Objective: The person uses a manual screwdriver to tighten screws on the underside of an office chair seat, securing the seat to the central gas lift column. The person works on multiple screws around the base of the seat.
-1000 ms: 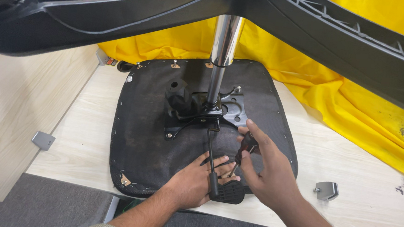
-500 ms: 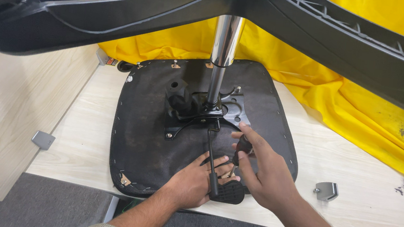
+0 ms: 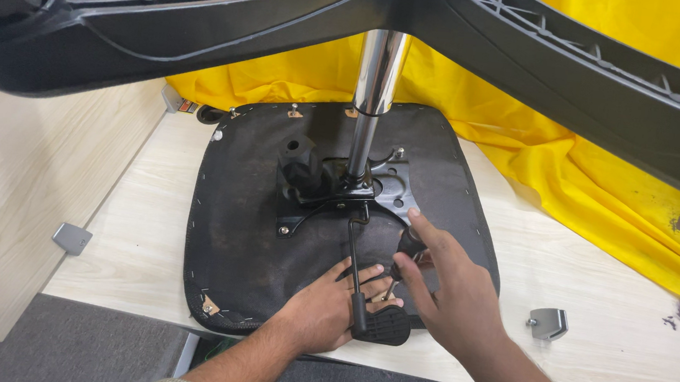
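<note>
Black plastic chair base (image 3: pixel 206 25) across the whole top of the view, upside down, its ribbed legs spreading left and right from the hub. Beneath it, pale wood table (image 3: pixel 600 277) under everything, with yellow cloth (image 3: pixel 593 184) bunched along the far and right side, stained dark near the right edge. Black seat underside (image 3: pixel 242 240) flat on the table, bottom face up, its near edge close to the table edge, a torn corner at lower left. Chrome column (image 3: pixel 375 94) upright from the seat centre to the hub above. Metal mounting plate (image 3: pixel 382 191) bolted at the foot of the column, a black knob (image 3: pixel 300 166) just left of it. Thin black lever (image 3: pixel 352 255) running from the plate toward the near edge, ending in a flat paddle handle (image 3: pixel 383 326).

Left hand (image 3: pixel 327 312) palm down on the seat, fingers spread, touching the lever just above the paddle; no closed grip, simply pressed flat. Right hand (image 3: pixel 447 295) hovering just right of the lever, fingers loosely open, index pointing toward the plate; a small dark part between fingers and thumb, cannot tell whether pinched or merely touched.

2 small grey metal brackets on the table, 1 (image 3: pixel 71 238) well left of the seat, 1 (image 3: pixel 549 323) just right of it.
</note>
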